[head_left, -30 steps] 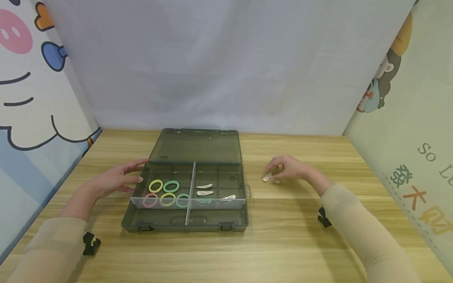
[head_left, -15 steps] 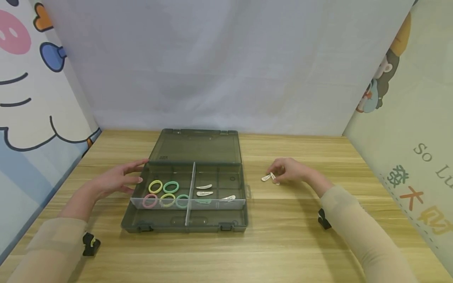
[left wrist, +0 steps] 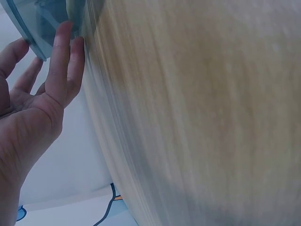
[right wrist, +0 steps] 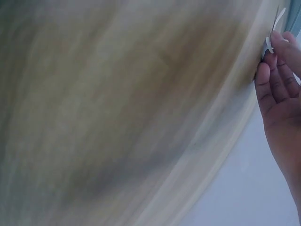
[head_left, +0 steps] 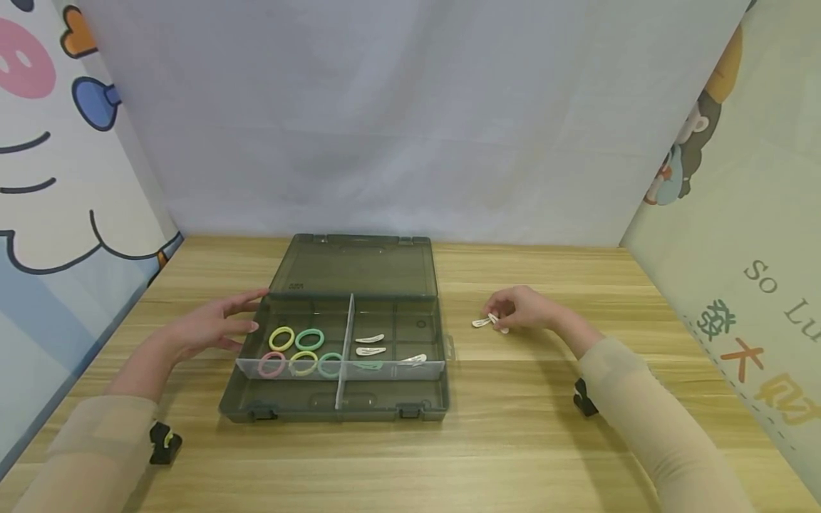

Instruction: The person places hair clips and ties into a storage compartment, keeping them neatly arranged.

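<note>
My right hand (head_left: 521, 308) is low over the table, right of the box, pinching a white snap hair clip (head_left: 494, 320) between thumb and fingers. A second white hair clip (head_left: 479, 323) lies just left of those fingertips; the right wrist view also shows my right hand (right wrist: 282, 89) with the pale clip at its fingertips. My left hand (head_left: 208, 328), fingers spread and fairly straight, touches the left side of the dark translucent box (head_left: 333, 412). In the left wrist view, fingertips of my left hand (left wrist: 42, 89) meet the box's corner (left wrist: 40, 44).
The box's lid (head_left: 362, 265) lies folded back. White dividers (head_left: 385, 370) split the box. Several coloured hair ties (head_left: 310, 338) sit in its left compartment; white clips (head_left: 370, 350) and a green clip (head_left: 368, 365) sit in the right one. A curtain (head_left: 398, 142) hangs behind.
My right hand's fingers have shifted slightly at the clips, and the pinched clip has turned a little. The left hand and the box have stayed put.
</note>
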Demonstrator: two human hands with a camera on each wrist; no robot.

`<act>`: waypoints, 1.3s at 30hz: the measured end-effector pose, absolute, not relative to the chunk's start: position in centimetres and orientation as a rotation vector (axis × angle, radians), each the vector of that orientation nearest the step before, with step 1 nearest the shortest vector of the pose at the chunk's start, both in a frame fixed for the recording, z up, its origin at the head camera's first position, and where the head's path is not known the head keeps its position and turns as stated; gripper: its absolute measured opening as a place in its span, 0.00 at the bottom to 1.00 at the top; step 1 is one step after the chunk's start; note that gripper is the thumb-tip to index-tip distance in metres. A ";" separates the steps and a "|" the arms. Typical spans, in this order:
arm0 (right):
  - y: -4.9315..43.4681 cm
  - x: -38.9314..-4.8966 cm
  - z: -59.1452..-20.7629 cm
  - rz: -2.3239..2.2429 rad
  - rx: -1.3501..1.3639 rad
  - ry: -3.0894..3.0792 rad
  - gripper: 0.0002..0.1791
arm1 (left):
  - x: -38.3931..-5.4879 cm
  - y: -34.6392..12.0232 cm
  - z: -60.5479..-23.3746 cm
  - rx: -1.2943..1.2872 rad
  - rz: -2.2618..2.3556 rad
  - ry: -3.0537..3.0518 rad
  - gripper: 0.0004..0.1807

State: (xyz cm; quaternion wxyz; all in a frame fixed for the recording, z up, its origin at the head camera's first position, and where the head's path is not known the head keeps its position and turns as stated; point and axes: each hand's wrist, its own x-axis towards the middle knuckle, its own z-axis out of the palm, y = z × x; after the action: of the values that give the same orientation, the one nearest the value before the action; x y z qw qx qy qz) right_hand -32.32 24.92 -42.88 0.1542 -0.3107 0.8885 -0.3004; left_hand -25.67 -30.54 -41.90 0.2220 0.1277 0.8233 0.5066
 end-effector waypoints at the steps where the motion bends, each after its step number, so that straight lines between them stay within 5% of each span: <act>1: 24.9 -32.3 -42.9 -0.854 -0.896 2.548 0.12 | -25.7 -30.5 -41.9 0.352 1.402 2.274 0.39; 39: 19.6 -31.3 -37.4 -0.874 -1.108 2.591 0.08 | -25.5 -30.3 -41.6 0.362 1.397 2.276 0.39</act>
State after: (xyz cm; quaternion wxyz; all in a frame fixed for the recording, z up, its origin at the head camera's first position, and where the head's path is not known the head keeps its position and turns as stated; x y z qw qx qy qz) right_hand -31.27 19.63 -37.39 0.0955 -0.3738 0.8742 -0.2948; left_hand -25.48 -30.31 -41.57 0.2217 0.1312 0.8235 0.5054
